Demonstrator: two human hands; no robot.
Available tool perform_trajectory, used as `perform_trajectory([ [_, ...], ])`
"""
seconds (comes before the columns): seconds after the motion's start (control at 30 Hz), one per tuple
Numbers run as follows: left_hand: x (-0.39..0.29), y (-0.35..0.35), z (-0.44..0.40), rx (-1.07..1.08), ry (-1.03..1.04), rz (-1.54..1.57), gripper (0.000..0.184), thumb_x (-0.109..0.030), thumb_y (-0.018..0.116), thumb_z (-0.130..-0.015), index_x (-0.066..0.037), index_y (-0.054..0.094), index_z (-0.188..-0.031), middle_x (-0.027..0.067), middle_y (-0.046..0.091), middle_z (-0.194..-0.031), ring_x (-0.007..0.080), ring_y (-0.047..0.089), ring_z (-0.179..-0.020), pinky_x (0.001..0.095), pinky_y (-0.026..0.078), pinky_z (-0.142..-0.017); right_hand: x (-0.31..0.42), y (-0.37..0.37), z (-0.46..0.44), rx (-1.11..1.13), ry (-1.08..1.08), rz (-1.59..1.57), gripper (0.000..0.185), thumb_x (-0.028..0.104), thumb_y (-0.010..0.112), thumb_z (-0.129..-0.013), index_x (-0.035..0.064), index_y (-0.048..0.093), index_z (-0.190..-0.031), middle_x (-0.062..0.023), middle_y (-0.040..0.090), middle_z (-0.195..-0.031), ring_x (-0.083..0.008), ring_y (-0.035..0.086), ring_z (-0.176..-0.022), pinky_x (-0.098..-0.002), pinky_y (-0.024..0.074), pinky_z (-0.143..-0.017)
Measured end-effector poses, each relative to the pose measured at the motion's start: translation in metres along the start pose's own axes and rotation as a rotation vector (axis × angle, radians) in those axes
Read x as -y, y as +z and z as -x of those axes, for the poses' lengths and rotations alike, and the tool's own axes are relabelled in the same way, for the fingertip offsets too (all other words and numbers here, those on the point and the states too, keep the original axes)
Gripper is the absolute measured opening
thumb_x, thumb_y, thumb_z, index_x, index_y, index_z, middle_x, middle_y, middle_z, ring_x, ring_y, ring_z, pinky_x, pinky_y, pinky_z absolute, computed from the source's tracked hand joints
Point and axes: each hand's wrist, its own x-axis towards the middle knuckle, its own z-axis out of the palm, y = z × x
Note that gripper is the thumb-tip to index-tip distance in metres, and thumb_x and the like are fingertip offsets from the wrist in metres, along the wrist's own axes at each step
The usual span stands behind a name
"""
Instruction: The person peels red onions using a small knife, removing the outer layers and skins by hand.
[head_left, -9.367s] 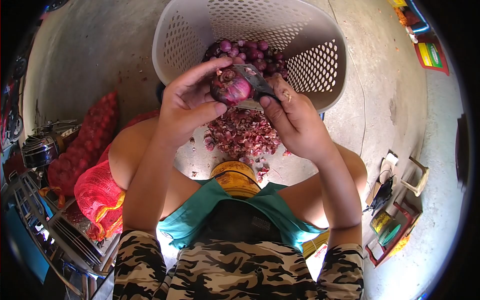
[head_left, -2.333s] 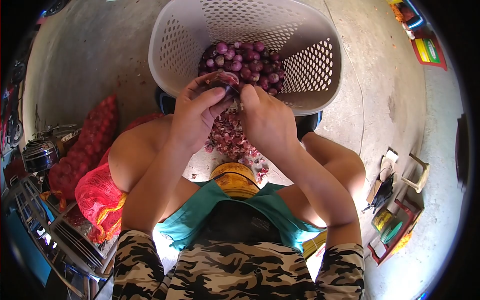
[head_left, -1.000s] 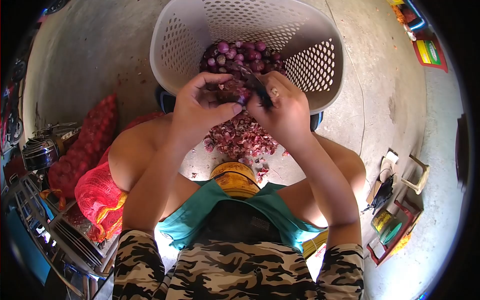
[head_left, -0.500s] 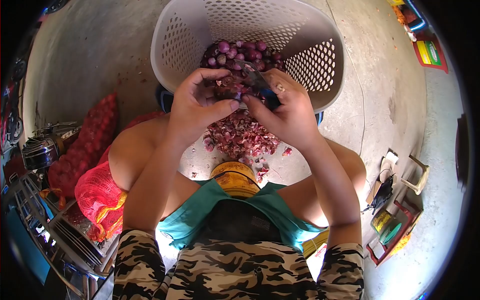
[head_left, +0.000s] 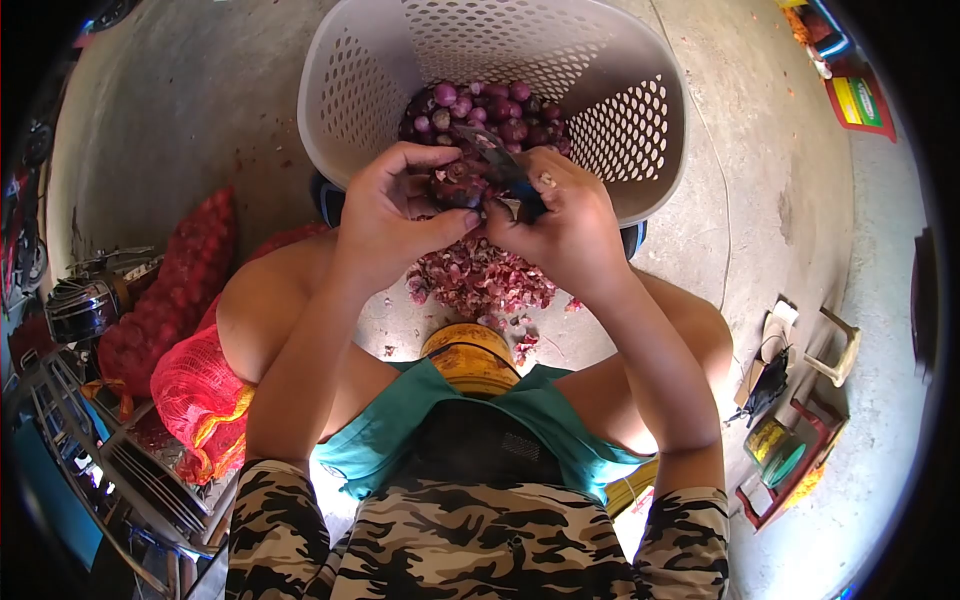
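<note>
Onion: a dark purple onion [head_left: 456, 188], up in our left hand [head_left: 385, 210], just over the near edge of the basket [head_left: 340, 110].
Left grip: clamped round the onion, fingers curling over the far side and thumb along the near side. We reckon that's so its right side is free for the blade.
Knife: our right hand [head_left: 565, 212] is closed on a dark knife [head_left: 487, 147], blade slanting up and left beside the onion. Can't tell if the edge actually touches, tbh.
Right thumb: tucked in close by the onion, maybe as a steady point for short strokes, that's our read.
Hands together?: near each other, onion and knife between them, probably for control.
Arms: both forearms [head_left: 650, 365] angle inward from the camo sleeves [head_left: 280, 515], elbows bent and out wide.
Basket spot: right in front of us, a heap of small onions [head_left: 500, 105] inside. Looks like it's there for easy reach.
Skins: papery red skins [head_left: 480, 278] piled on the floor below our hands, probably because that's where bits drop.
Yellow tub: the tub [head_left: 468, 358] sits between our thighs; could be a seat, can't tell.
Sacks: red net sacks [head_left: 200, 375] by our left leg, close at hand.
</note>
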Motion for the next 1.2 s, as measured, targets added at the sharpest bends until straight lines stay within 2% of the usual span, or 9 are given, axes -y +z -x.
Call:
perform_trajectory([
  [0.1,0.000,0.001,-0.001,-0.029,-0.004,0.022,0.050,0.008,0.072,-0.072,0.003,0.050,-0.116,0.0123,0.059,-0.110,0.0157,0.059,-0.097,0.0296,0.052,-0.087,-0.002,-0.002,-0.002,0.009,-0.028,-0.011,0.025,0.011,0.070,-0.071,-0.0006,0.053,-0.087,-0.0154,0.054,-0.074,-0.0338,0.058,-0.072,-0.0400,0.0480,-0.063],
  [0.2,0.000,0.003,-0.003,-0.061,0.046,0.112,0.050,0.009,0.071,-0.072,0.002,0.049,-0.117,0.0121,0.057,-0.113,0.0170,0.058,-0.100,0.0309,0.050,-0.090,0.003,-0.005,-0.003,-0.058,0.091,-0.227,0.023,0.010,0.064,-0.078,-0.0010,0.050,-0.093,-0.0173,0.054,-0.076,-0.0358,0.057,-0.072,-0.0418,0.0466,-0.065],
  [0.3,0.001,0.000,-0.004,-0.070,0.070,0.231,0.050,0.009,0.069,-0.072,0.001,0.050,-0.117,0.0119,0.056,-0.116,0.0186,0.057,-0.105,0.0320,0.049,-0.092,0.006,-0.018,0.001,0.185,0.257,-0.254,0.019,0.011,0.057,-0.084,-0.0009,0.047,-0.096,-0.0186,0.054,-0.077,-0.0374,0.056,-0.073,-0.0440,0.0448,-0.065],
  [0.4,-0.001,-0.005,-0.005,-0.027,0.068,0.277,0.050,0.002,0.069,-0.074,0.001,0.049,-0.119,0.0139,0.054,-0.121,0.0213,0.056,-0.108,0.0333,0.049,-0.092,-0.002,-0.016,-0.001,0.241,0.030,-0.171,0.014,0.012,0.052,-0.087,0.0000,0.048,-0.093,-0.0189,0.055,-0.076,-0.0376,0.057,-0.073,-0.0447,0.0439,-0.063],
  [0.47,-0.001,-0.010,-0.004,0.014,0.071,0.222,0.054,-0.011,0.072,-0.076,0.001,0.047,-0.123,0.0177,0.052,-0.126,0.0252,0.056,-0.111,0.0349,0.052,-0.088,-0.006,-0.018,-0.001,0.218,0.060,-0.213,0.013,0.014,0.052,-0.087,0.0012,0.050,-0.090,-0.0183,0.054,-0.073,-0.0371,0.057,-0.071,-0.0442,0.0437,-0.061],
  [0.87,-0.013,-0.007,0.000,0.126,-0.108,0.286,0.060,-0.023,0.066,-0.080,0.007,0.043,-0.127,0.0219,0.052,-0.124,0.0239,0.061,-0.102,0.0316,0.057,-0.073,-0.006,-0.031,-0.010,0.272,-0.012,-0.030,0.026,0.021,0.059,-0.084,0.0020,0.049,-0.070,-0.0170,0.051,-0.064,-0.0359,0.055,-0.062,-0.0435,0.0412,-0.053],
  [1.07,-0.016,-0.004,0.000,0.118,-0.108,0.247,0.061,-0.023,0.069,-0.078,0.007,0.045,-0.126,0.0206,0.053,-0.123,0.0233,0.060,-0.104,0.0325,0.055,-0.080,-0.007,-0.030,-0.009,0.288,-0.036,-0.044,0.029,0.023,0.062,-0.083,0.0025,0.048,-0.068,-0.0175,0.050,-0.062,-0.0361,0.054,-0.061,-0.0437,0.0407,-0.052],
  [1.17,-0.012,-0.003,-0.001,0.143,-0.047,0.242,0.048,-0.001,0.067,-0.078,0.004,0.051,-0.123,0.0128,0.059,-0.114,0.0179,0.060,-0.101,0.0297,0.053,-0.084,-0.008,-0.024,-0.008,0.291,-0.063,-0.131,0.030,0.026,0.063,-0.082,0.0029,0.050,-0.069,-0.0171,0.051,-0.061,-0.0358,0.055,-0.060,-0.0431,0.0415,-0.052],
  [1.2,-0.011,-0.002,-0.001,0.153,-0.018,0.192,0.048,0.000,0.067,-0.078,0.004,0.051,-0.123,0.0122,0.059,-0.113,0.0173,0.059,-0.101,0.0292,0.052,-0.085,-0.008,-0.022,-0.008,0.295,-0.075,-0.172,0.030,0.026,0.064,-0.082,0.0030,0.051,-0.069,-0.0169,0.051,-0.060,-0.0357,0.056,-0.060,-0.0429,0.0417,-0.052],
])
